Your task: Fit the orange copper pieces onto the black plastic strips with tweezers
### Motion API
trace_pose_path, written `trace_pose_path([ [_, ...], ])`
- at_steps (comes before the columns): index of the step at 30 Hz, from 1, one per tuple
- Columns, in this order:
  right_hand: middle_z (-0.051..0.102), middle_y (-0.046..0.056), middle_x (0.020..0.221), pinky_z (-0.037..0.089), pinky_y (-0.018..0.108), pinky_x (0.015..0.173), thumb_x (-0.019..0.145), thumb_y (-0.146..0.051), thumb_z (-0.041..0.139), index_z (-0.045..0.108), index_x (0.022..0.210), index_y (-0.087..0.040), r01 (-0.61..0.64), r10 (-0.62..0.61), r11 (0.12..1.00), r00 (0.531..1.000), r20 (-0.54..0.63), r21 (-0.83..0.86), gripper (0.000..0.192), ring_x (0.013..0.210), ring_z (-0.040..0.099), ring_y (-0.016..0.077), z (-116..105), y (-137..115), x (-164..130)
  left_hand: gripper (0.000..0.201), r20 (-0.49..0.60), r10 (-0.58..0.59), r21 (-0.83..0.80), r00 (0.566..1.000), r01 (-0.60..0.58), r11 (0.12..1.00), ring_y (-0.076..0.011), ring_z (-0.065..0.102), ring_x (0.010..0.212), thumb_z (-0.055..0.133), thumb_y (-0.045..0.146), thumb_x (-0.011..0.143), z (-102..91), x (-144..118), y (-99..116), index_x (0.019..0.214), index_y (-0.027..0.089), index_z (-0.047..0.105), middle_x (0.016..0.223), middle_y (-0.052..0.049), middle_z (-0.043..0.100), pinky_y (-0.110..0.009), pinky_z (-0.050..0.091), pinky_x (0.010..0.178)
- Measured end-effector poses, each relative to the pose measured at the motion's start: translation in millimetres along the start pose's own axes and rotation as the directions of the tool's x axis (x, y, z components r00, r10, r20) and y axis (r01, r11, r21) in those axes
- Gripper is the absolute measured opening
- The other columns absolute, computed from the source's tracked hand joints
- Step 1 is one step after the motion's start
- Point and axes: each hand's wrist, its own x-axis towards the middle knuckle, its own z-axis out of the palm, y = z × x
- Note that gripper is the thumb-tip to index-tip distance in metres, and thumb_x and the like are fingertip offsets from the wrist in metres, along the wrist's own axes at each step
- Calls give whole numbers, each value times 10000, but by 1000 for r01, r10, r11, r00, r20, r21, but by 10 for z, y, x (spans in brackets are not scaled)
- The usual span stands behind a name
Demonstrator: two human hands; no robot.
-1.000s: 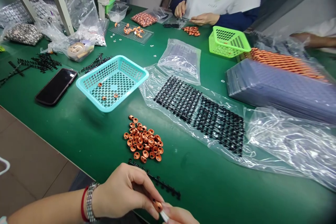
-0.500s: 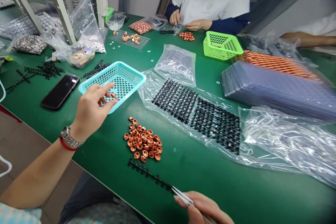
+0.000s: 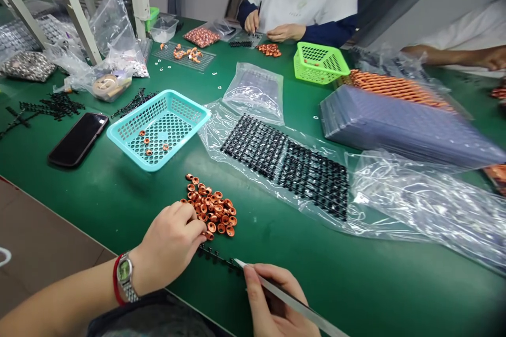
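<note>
Your left hand (image 3: 174, 242) rests on the green table (image 3: 98, 195) with its fingers curled down onto the near edge of the pile of copper rings (image 3: 209, 208), fingertips pinching among them; whether a ring is actually held between them cannot be told. Your right hand (image 3: 276, 305) is closed around a pair of metal tweezers (image 3: 276, 289), whose tip touches the black comb strip (image 3: 217, 258) lying just in front of the pile, on the side nearest you. Beyond the pile, to its left, stands a teal basket (image 3: 130, 142) with a few copper rings lying on its perforated floor. A black phone (image 3: 77, 138) lies further left of that basket. To the right of the pile, a clear plastic bag (image 3: 415, 200) is spread flat with sheets of black parts (image 3: 284, 160) on it. Far beyond the pile, across the table, another person's hands (image 3: 276, 31) work beside a green basket (image 3: 318, 63) and a small heap of orange pieces (image 3: 269, 49).
</note>
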Motion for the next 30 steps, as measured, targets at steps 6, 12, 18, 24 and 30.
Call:
trace_pose_path([
  [6, 732, 16, 764, 578, 177, 585, 965, -379, 734, 723, 860, -213, 67, -64, 996, 997, 50, -52, 196, 621, 726, 143, -33, 82, 4, 144, -14, -24, -388, 1000, 17, 922, -173, 677, 733, 631, 50, 957, -1, -158, 175, 908, 176, 682, 851, -31, 752, -256, 527, 702],
  [12, 725, 8, 775, 569, 162, 589, 972, -357, 723, 713, 873, -218, 70, -67, 996, 996, 57, -58, 171, 632, 719, 134, -22, 32, 34, 158, 134, -109, -471, 985, 160, 868, -149, 662, 655, 632, 46, 921, 42, -214, 224, 903, 184, 706, 819, -20, 767, -216, 499, 630],
  [18, 710, 3, 756, 568, 160, 574, 972, -335, 720, 706, 865, -220, 94, -90, 994, 994, 64, -51, 158, 610, 702, 128, -19, 24, 35, 148, 191, -163, -493, 968, 238, 837, -155, 680, 682, 657, 55, 918, 45, -203, 199, 917, 182, 732, 829, -18, 782, -211, 513, 659],
  [24, 761, 42, 837, 634, 221, 666, 950, -280, 742, 739, 860, -220, 27, -38, 994, 994, 102, 105, 108, 742, 764, 178, -57, 34, 63, 151, 222, -134, -536, 966, 236, 810, -184, 751, 804, 656, 106, 977, 68, -201, 151, 943, 199, 770, 895, -31, 821, -225, 556, 767],
  [30, 781, 53, 869, 661, 251, 693, 929, -238, 765, 751, 870, -224, -10, -15, 978, 993, 118, 210, 63, 792, 784, 195, -81, 14, 89, 147, 184, -158, -586, 970, 237, 775, -188, 760, 815, 698, 114, 955, 100, -199, 136, 1009, 188, 814, 923, -52, 833, -237, 579, 795],
])
